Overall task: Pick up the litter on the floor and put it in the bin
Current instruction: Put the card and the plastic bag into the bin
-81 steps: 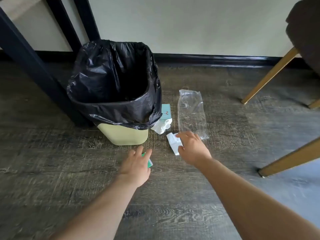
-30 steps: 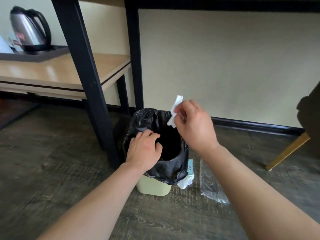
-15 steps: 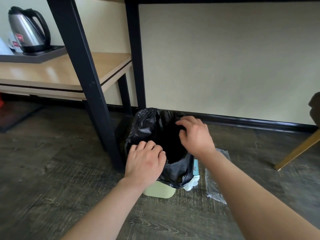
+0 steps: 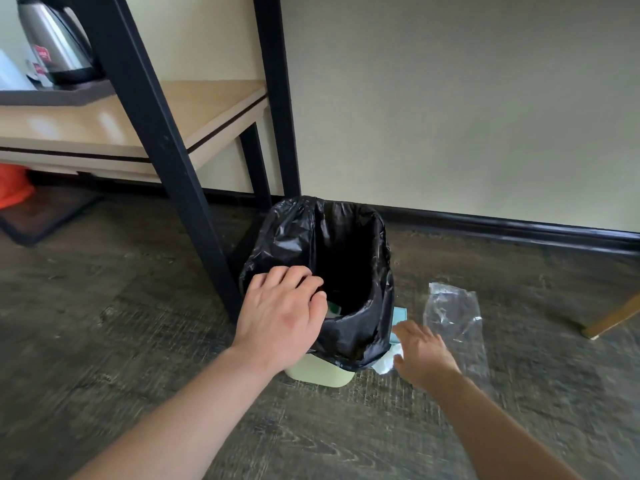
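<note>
A plain cream wall (image 4: pixel 450 116) meets a dark wood-grain plank floor (image 4: pixel 104 323) along a black skirting board (image 4: pixel 519 228). At far left, a light wooden surface (image 4: pixel 194 109) on black metal legs (image 4: pixel 162 140) carries a steel kettle (image 4: pixel 52 39).

Your pale green plastic bin (image 4: pixel 320 374) with its black plastic liner (image 4: pixel 360 337) stands upright on the floor, mouth open. Just right of its base you have a crumpled white tissue (image 4: pixel 385 362) and a small teal card (image 4: pixel 399 318). A clear plastic bag (image 4: pixel 455 318) lies flat nearby.
</note>
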Tool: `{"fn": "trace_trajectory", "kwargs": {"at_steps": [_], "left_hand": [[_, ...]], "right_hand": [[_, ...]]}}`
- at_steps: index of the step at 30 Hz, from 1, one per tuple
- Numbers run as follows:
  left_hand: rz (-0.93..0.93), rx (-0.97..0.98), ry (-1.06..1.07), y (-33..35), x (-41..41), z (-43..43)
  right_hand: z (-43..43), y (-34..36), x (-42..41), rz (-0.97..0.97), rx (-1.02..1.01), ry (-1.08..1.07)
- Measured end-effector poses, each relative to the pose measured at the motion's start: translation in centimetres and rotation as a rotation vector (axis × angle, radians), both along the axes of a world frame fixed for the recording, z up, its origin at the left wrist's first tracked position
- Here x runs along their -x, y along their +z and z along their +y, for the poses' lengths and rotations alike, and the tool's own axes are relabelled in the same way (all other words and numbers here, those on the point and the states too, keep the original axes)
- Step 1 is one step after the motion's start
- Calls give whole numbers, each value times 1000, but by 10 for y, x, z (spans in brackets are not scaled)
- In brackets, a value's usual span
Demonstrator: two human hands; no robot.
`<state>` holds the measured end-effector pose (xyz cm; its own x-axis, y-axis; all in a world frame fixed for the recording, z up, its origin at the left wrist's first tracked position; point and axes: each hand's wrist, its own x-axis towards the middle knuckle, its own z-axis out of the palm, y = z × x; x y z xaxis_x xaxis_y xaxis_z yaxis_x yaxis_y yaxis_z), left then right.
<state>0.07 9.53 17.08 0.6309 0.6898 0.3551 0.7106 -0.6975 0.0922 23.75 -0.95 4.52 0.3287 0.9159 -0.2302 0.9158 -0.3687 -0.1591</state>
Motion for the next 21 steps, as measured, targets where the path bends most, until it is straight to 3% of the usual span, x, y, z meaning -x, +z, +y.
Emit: {"fn": "trace_trajectory", "kwargs": {"at_steps": [8,13,21], "left_hand": [[6,-12,-4,1,0,0],[37,14,1,4,0,1],[40,6,-2,5,-1,0]], "right_hand": [[24,-67,34,-137,214,72],[31,-62,24,-77,170,30],[29,3,-10,-22,-117,9]]}}
